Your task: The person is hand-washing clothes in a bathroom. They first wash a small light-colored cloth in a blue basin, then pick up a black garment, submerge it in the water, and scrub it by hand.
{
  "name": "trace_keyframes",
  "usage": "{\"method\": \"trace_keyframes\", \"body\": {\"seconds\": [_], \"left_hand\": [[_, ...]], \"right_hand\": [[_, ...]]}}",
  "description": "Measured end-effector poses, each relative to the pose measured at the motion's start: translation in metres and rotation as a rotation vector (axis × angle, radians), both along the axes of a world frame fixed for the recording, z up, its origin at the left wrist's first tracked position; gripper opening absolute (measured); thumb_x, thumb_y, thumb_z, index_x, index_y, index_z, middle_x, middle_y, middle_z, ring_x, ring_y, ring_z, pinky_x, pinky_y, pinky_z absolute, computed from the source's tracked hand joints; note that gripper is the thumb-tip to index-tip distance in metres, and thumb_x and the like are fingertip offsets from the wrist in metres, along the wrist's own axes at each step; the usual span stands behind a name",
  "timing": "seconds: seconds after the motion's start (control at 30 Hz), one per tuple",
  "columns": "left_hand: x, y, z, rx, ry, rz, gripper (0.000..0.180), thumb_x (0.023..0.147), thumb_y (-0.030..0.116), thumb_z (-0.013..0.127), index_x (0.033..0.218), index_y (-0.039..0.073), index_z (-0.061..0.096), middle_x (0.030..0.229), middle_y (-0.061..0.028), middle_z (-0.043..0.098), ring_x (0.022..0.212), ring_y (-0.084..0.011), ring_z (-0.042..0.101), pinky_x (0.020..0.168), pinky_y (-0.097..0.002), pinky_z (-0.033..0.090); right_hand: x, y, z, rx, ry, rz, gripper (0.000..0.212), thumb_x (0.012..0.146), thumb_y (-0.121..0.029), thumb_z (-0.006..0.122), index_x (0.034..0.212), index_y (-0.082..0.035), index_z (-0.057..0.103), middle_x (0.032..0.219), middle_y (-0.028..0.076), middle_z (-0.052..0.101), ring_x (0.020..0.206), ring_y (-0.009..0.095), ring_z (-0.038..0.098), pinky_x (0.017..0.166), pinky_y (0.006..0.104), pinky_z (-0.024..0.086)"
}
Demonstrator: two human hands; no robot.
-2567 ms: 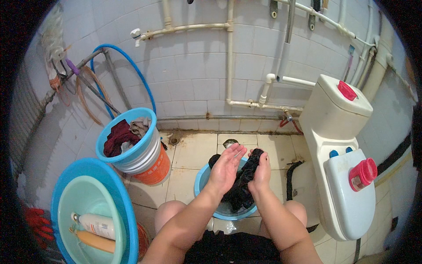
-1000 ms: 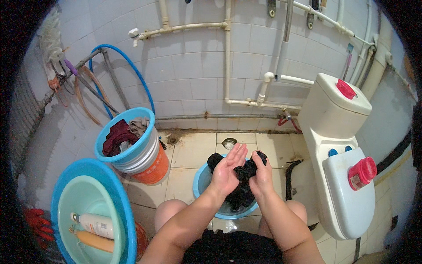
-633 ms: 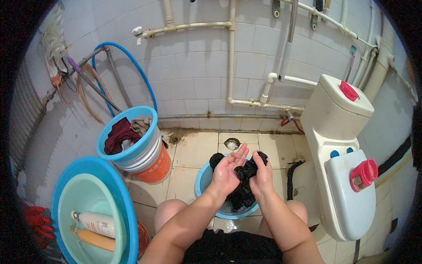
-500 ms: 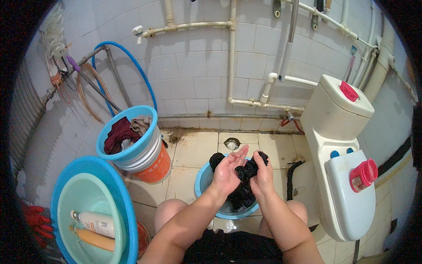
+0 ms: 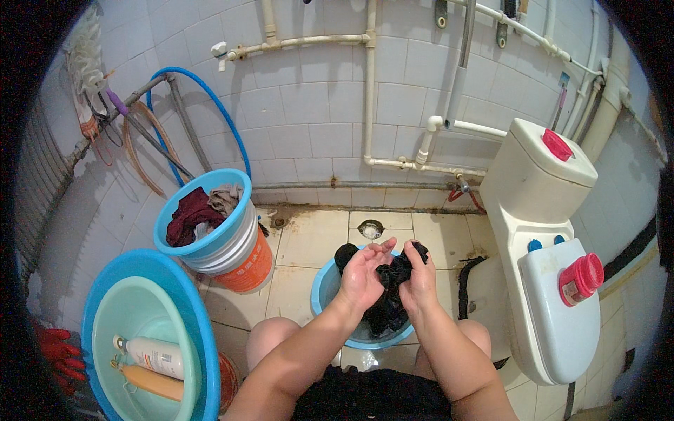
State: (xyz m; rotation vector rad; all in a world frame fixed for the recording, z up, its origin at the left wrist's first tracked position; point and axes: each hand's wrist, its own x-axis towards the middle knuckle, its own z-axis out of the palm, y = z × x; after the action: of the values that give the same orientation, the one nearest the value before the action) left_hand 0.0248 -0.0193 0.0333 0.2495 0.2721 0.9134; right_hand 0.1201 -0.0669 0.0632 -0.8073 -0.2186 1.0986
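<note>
A bunched, wet-looking black cloth [image 5: 382,312] hangs between my hands over a small blue basin [image 5: 319,291] on the floor, its lower end inside the basin. My left hand [image 5: 364,278] has its palm turned up, fingers slightly curled against the cloth. Part of the cloth shows behind that hand, at its far left side. My right hand [image 5: 419,281] is closed on the upper right part of the bundle, thumb on the near side. Most of what lies in the basin is hidden by the cloth and hands.
At left, a blue tub [image 5: 242,200] of clothes sits on a white-and-orange bucket [image 5: 253,270]. Nearer, a pale green basin [image 5: 133,295] with bottles rests in a large blue basin [image 5: 95,309]. A toilet [image 5: 562,330] with a red jar [image 5: 581,279] stands right; a floor drain [image 5: 370,229] lies ahead.
The fingers of my left hand have curled in a little. Both hands and the black cloth stay in nearly the same place over the basin.
</note>
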Motion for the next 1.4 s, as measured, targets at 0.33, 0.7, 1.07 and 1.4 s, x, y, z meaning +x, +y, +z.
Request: {"method": "trace_keyframes", "body": {"seconds": [0.33, 0.7, 1.07, 1.4], "left_hand": [[-0.003, 0.008, -0.011, 0.008, -0.024, 0.066, 0.016, 0.088, 0.015, 0.038, 0.086, 0.006, 0.051, 0.104, -0.0114, 0.058, 0.104, -0.0245, 0.051, 0.095, -0.0382, 0.038], [-0.002, 0.005, -0.002, 0.043, 0.112, 0.05, 0.024, 0.091, 0.02, 0.041, 0.105, 0.005, 0.053, 0.106, -0.0076, 0.058, 0.104, -0.0213, 0.051, 0.089, -0.0332, 0.039], [0.001, -0.007, 0.011, 0.762, 0.475, -0.143, 0.063, 0.085, 0.011, 0.056, 0.138, 0.002, 0.023, 0.141, -0.0141, 0.03, 0.132, -0.0238, 0.027, 0.11, -0.0354, 0.018], [0.006, -0.017, 0.016, 0.507, 0.327, 0.06, 0.039, 0.098, 0.023, 0.036, 0.131, 0.004, 0.04, 0.129, -0.0076, 0.045, 0.118, -0.0169, 0.042, 0.102, -0.0304, 0.03]], "right_hand": [[0.0, 0.001, -0.002, -0.037, 0.003, -0.012, 0.024, 0.082, -0.015, 0.064, 0.1, -0.007, 0.05, 0.088, 0.003, 0.052, 0.08, 0.014, 0.051, 0.069, 0.0299, 0.047], [0.005, 0.004, -0.011, -0.044, -0.004, 0.001, 0.023, 0.083, -0.018, 0.064, 0.099, -0.008, 0.05, 0.084, 0.002, 0.051, 0.077, 0.014, 0.051, 0.066, 0.0306, 0.047], [0.029, 0.014, -0.013, -0.028, -0.022, -0.111, 0.02, 0.085, -0.019, 0.061, 0.096, -0.006, 0.051, 0.084, 0.003, 0.053, 0.074, 0.015, 0.054, 0.065, 0.03, 0.047], [-0.002, 0.001, -0.001, 0.101, -0.254, 0.085, 0.033, 0.083, -0.014, 0.065, 0.109, -0.006, 0.046, 0.098, 0.005, 0.055, 0.089, 0.015, 0.054, 0.077, 0.0288, 0.045]]}}
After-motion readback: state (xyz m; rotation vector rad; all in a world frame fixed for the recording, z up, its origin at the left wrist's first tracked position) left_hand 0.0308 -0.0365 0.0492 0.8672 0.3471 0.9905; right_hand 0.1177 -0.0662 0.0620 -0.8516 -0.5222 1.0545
